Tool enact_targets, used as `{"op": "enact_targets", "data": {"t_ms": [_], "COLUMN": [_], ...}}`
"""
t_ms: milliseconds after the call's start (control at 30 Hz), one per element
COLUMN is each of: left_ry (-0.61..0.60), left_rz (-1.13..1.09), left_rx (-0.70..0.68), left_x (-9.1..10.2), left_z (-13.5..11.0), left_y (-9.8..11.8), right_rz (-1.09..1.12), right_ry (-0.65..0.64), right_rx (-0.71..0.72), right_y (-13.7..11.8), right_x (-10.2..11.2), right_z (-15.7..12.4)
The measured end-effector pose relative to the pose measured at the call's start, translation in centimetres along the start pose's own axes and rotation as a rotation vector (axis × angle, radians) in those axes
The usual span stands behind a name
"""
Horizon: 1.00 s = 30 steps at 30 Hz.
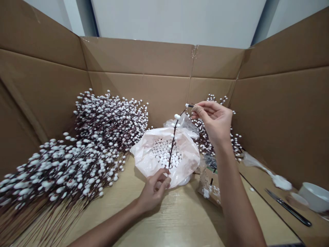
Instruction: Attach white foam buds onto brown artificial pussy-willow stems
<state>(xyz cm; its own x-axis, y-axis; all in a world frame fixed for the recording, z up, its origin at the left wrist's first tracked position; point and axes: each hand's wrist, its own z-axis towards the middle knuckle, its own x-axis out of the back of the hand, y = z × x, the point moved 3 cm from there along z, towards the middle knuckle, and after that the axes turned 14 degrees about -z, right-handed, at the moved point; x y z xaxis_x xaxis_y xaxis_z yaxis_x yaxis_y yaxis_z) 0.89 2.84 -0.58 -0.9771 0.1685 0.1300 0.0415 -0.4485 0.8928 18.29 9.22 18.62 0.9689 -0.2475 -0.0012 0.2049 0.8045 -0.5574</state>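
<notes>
Left hand [153,189]: fingers [164,181] pressed together, pinching the lower end of a thin dark twig [172,144]. Right hand [214,120]: fingers [199,110] pinching its upper tip. The twig runs slanted between the two pinches and carries only a few white buds.

It hangs directly above the open plastic bag [144,154] of loose white beads [161,154], just beyond the left fingers. We judge that this placement lets dropped beads fall back in.

A pile of beaded branches [77,154] lies on the worktop [180,219], well left of the left fingers. A smaller bunch [205,142] sits under the right fingers. The knife [289,207] and bowl [315,197] lie far right, well apart from both hands. Cardboard walls [154,85] enclose the spot, probably containing strays.
</notes>
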Motion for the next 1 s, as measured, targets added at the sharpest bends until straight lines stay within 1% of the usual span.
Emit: {"op": "enact_targets", "data": {"t_ms": [167,500,700,1000], "left_ry": [0.01,0.008,0.006,0.005], "left_rz": [-0.002,-0.03,-0.056,-0.031], "left_rx": [-0.005,0.028,0.054,0.051], "left_x": [-0.05,-0.14,-0.15,-0.13], "left_z": [0.05,0.15,0.05,0.09], "left_y": [0.09,0.01,0.23,0.15], "right_rz": [0.013,-0.004,0.027,-0.031], "right_ry": [0.001,-0.068,-0.049,-0.042], "right_rx": [0.006,0.047,0.033,0.026], "right_y": [-0.29,-0.7,-0.64,-0.33], "right_x": [0.25,0.37,0.45,0.5], "right_z": [-0.04,-0.18,-0.16,-0.02]}}
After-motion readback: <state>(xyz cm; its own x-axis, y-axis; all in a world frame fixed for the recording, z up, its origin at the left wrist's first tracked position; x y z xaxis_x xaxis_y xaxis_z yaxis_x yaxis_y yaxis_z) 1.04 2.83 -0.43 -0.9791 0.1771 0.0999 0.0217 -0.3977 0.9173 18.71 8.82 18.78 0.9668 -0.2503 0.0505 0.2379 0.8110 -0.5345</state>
